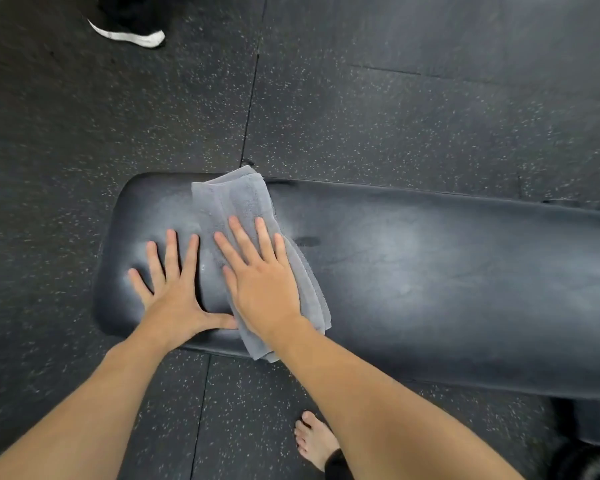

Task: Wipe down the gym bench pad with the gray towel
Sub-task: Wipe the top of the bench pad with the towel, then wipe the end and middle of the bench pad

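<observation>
Speckled rubber flooring [395, 116] surrounds the black bench pad [430, 271], where a flat, spread right hand [260, 289] presses the folded gray towel [236, 206]; the left hand [174, 292] rests splayed just beside it.

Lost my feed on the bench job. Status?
Right hand flat on towel, open. Left hand open, bare on pad. Towel folded across pad's left end. Nothing in the way.

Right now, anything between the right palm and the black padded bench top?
Yes: the folded gray towel lies flat under the right hand, separating it from the black bench pad. The left hand presses bare pad. Head view shows this.
</observation>
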The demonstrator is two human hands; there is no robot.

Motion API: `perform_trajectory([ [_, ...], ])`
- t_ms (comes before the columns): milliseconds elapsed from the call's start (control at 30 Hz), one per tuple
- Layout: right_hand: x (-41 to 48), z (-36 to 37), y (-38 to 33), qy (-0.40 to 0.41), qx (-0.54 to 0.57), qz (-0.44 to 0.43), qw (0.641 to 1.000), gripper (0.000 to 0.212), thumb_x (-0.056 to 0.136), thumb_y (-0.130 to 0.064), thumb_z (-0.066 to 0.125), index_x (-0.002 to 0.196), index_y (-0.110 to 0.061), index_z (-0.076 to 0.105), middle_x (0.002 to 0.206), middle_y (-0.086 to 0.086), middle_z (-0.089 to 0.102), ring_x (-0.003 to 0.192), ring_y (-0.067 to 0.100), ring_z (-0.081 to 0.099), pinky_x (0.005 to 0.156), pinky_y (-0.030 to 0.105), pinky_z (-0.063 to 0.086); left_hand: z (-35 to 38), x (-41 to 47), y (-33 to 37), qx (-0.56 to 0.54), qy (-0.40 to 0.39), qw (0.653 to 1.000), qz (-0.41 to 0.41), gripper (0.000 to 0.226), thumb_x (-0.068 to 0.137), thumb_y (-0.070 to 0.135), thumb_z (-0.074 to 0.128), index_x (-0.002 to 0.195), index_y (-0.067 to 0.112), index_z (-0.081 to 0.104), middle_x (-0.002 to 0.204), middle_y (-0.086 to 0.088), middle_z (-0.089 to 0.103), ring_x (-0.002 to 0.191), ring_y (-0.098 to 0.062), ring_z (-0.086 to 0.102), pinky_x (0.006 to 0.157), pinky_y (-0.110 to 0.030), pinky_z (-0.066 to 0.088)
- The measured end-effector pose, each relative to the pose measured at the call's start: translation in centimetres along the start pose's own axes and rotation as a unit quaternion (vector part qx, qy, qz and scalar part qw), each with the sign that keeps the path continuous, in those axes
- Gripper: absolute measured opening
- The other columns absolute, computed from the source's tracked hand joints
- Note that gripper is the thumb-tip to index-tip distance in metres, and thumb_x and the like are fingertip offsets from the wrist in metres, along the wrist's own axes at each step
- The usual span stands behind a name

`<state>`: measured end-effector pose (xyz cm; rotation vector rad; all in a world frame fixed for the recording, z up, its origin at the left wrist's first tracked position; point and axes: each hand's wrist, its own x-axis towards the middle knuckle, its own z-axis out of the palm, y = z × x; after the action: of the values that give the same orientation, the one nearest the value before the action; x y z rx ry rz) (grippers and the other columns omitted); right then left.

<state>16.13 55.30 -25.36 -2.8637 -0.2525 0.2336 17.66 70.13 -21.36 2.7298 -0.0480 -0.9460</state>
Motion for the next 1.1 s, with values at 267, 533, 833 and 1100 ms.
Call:
perform_trajectory([
  [267, -9.7, -0.6, 6.0, 0.037, -0.016, 0.126, 0.991, 0.054, 0.108, -0.039, 0.026, 0.161, -0.031, 0.02, 0.17, -0.003, 0.01, 0.157, 0.031, 0.001, 0.125, 0.053, 0.013, 0.3, 0.0, -0.2, 0.002, 0.013, 1.0, 0.007, 0.158, 0.034, 0.084, 0.073, 0.148, 0.042, -0.029, 0.153, 0.008, -0.046, 0.142, -0.025, -0.042, 0.113, -0.061, -0.02],
  [533, -4.7, -1.0, 7.3, 0.061, -0.018, 0.153, 0.986, 0.053, 0.107, -0.04, 0.027, 0.159, -0.032, 0.026, 0.169, -0.001, 0.018, 0.156, 0.034, 0.008, 0.124, 0.054, 0.014, 1.0, 0.6, -0.8, 0.004, 0.041, 0.999, 0.019, 0.157, 0.032, 0.091, 0.063, 0.149, 0.038, -0.029, 0.154, 0.005, -0.045, 0.142, -0.029, -0.041, 0.112, -0.064, -0.018],
  [833, 2.0, -1.3, 5.1, 0.091, 0.005, 0.228, 0.969, 0.055, 0.105, -0.04, 0.024, 0.158, -0.028, 0.032, 0.168, 0.002, 0.024, 0.154, 0.039, 0.013, 0.123, 0.056, 0.015, -1.3, 0.4, -3.1, -0.074, 0.124, 0.982, 0.122, 0.09, 0.084, 0.062, 0.059, 0.154, 0.029, 0.016, 0.164, -0.002, 0.004, 0.151, -0.029, 0.0, 0.118, -0.051, 0.002],
  [1100, 14.2, 1.8, -12.8, 0.065, 0.019, 0.107, 0.992, 0.053, 0.107, -0.039, 0.025, 0.159, -0.027, 0.028, 0.168, 0.005, 0.021, 0.155, 0.041, 0.008, 0.124, 0.057, 0.004, -8.0, 1.5, -10.7, -0.278, 0.302, 0.907, 0.095, 0.027, 0.099, 0.018, 0.047, 0.124, 0.019, 0.054, 0.126, 0.008, 0.048, 0.116, -0.013, 0.05, 0.101, -0.045, 0.043],
])
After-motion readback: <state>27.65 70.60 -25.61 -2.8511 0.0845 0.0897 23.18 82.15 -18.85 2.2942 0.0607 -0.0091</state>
